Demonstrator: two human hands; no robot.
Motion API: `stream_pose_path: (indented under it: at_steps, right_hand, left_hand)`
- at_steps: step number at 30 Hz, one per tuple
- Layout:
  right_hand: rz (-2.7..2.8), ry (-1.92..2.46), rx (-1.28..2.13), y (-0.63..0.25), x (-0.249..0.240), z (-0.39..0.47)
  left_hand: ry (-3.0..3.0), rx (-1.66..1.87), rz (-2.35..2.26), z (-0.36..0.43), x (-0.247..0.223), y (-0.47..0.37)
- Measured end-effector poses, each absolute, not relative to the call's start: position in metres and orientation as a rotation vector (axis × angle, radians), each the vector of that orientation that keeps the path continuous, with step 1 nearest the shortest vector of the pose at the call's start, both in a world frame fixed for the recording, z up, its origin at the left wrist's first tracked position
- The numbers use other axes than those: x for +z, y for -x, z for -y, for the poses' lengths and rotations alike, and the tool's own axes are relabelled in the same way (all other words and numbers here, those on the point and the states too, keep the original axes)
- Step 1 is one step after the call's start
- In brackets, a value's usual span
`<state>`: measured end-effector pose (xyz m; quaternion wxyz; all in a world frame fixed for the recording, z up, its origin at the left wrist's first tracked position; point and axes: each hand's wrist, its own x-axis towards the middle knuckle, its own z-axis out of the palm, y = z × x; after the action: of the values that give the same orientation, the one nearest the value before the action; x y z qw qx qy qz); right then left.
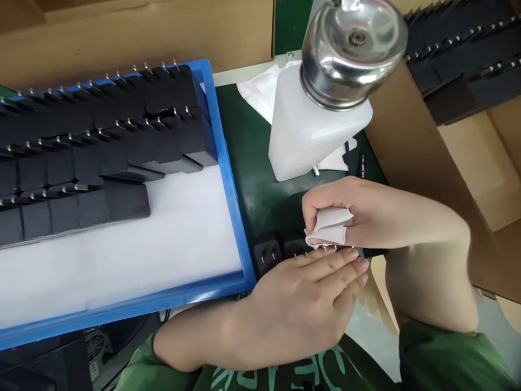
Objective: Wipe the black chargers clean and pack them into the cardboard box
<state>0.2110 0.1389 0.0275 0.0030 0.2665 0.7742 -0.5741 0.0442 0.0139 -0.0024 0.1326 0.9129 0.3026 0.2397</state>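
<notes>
My right hand (pixel 345 203) is closed in a pinch around a folded white wipe (pixel 329 225). The wipe touches the tops of black power adapters (pixel 267 255) standing in a row on the green bench. Along that row my left hand (pixel 305 296) lies with its fingers stretched out and side by side, pressed against the near side of the adapters. Small metal plug prongs (pixel 324 248) show just above its fingers. Both hands hide most of the row. Behind them stands a white plastic dispenser bottle (pixel 313 136) with a shiny metal top.
On the left, a blue tray (pixel 228 179) lined with white foam holds rows of black adapters (pixel 126 201), prongs up. To the right, an open cardboard box (pixel 427 152) holds more black adapters. White wipes (pixel 258 92) lie behind the bottle. Another cardboard box (pixel 163 32) stands at the back.
</notes>
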Motion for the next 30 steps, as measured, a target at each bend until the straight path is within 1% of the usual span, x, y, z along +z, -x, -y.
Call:
stream_pose_path:
  at_steps: [4,10,15,17,19,20,22,26,30]
  right_hand:
    - [-2.485,-0.678,-1.659,-0.212,0.031,-0.143]
    - [-2.487,-0.548,-1.615,-0.198,0.032,-0.151]
    - [-2.530,-0.542,-1.396,-0.214,0.046,-0.157]
    - [-2.659,-0.682,-1.481,-0.232,0.050,-0.152]
    - [-2.733,-0.927,-1.704,-0.249,0.050,-0.144]
    - [-2.715,-1.023,-1.797,-0.254,0.048,-0.140]
    - [-2.636,-1.067,-1.847,-0.257,0.039,-0.136]
    - [-2.615,-0.736,-1.736,-0.240,0.023,-0.139]
    - [-2.634,-0.468,-1.713,-0.214,0.022,-0.149]
  left_hand:
    - [-2.660,0.707,-0.887,-0.012,-0.005,-0.045]
    - [-2.652,0.704,-0.859,-0.013,-0.004,-0.044]
    - [-2.667,0.623,-0.822,-0.017,0.000,-0.041]
    - [-2.676,0.618,-0.807,-0.018,0.001,-0.041]
    - [-2.686,0.621,-0.790,-0.018,0.001,-0.041]
    - [-2.687,0.623,-0.787,-0.018,0.001,-0.041]
    - [-2.686,0.624,-0.791,-0.017,0.001,-0.041]
    - [-2.681,0.645,-0.811,-0.016,0.000,-0.042]
    - [-2.708,0.634,-0.795,-0.017,-0.001,-0.041]
